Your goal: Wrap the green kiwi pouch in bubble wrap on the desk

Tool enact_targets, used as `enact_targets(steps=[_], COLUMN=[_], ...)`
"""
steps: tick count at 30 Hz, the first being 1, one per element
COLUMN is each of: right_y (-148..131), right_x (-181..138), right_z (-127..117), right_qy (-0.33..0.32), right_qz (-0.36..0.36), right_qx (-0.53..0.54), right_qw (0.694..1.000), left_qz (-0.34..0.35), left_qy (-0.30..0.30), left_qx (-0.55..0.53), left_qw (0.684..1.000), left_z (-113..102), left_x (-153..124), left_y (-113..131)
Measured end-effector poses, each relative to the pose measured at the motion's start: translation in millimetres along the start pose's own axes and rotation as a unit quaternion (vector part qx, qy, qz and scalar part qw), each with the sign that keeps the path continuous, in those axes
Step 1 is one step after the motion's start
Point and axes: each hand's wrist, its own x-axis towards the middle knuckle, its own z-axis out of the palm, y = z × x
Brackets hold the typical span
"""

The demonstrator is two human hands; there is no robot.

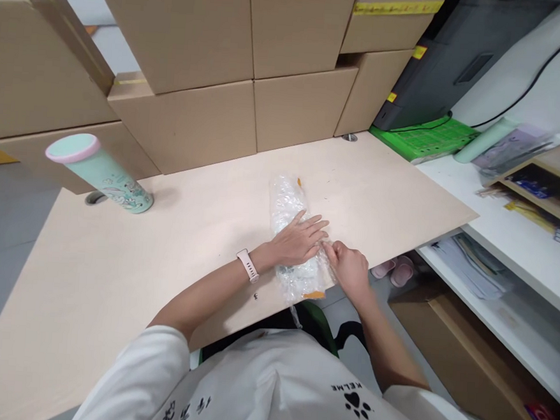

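A clear bubble-wrap package [288, 198] with small orange patches lies lengthwise near the front edge of the wooden table. What is inside it cannot be made out. My left hand [301, 238] rests flat across its middle, fingers stretched to the right. At the package's right side, my right hand [346, 262] is closed, pinching the edge of the bubble wrap with thumb and fingers. The lower end of the wrap reaches the table edge, and a thin strip of plastic hangs below it.
A mint tumbler [114, 179] stands at the table's left. Stacked cardboard boxes [185, 123] line the back. A green crate [429, 138] sits under a dark grey case [444, 61] at the back right. White shelving [509, 220] borders the right side.
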Motion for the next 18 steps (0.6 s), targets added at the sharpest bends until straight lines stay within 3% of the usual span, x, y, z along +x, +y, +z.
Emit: enact_targets(steps=[3,5,6,8,10,13,14,18], right_y=[2.7,-6.3,-13.1,-27.4,-37.1,-36.7,-33.4,-19.6], right_x=[-21.1,-32.3,-37.1,-45.6,-52.8,-60.7,-62.4,-64.7], right_z=[-8.0,-14.0,-15.5,-14.1,-7.3,4.3,6.7,9.2], right_qy=[0.149,0.236,0.247,0.215,0.133,0.015,-0.010,-0.048], right_qz=[0.013,-0.036,-0.080,-0.171,-0.246,-0.288,-0.292,-0.323], right_qx=[0.101,0.182,0.216,0.245,0.211,0.133,0.117,0.094], right_qw=[0.983,0.954,0.941,0.930,0.937,0.948,0.949,0.941], left_qz=[-0.028,-0.047,-0.052,-0.057,-0.072,-0.101,-0.094,-0.063], left_qy=[-0.056,-0.088,-0.095,-0.086,-0.047,0.005,-0.002,-0.137], left_qx=[-0.053,-0.103,-0.136,-0.218,-0.289,-0.283,-0.248,-0.088], left_qw=[0.997,0.990,0.985,0.971,0.954,0.954,0.964,0.985], left_z=[5.2,7.4,7.4,3.7,-5.3,-25.5,-32.3,-48.1], left_x=[9.3,13.7,14.7,14.0,9.4,-2.8,-7.4,-21.1], left_y=[0.0,-2.8,-5.3,-12.3,-22.6,-44.4,-52.6,-78.1])
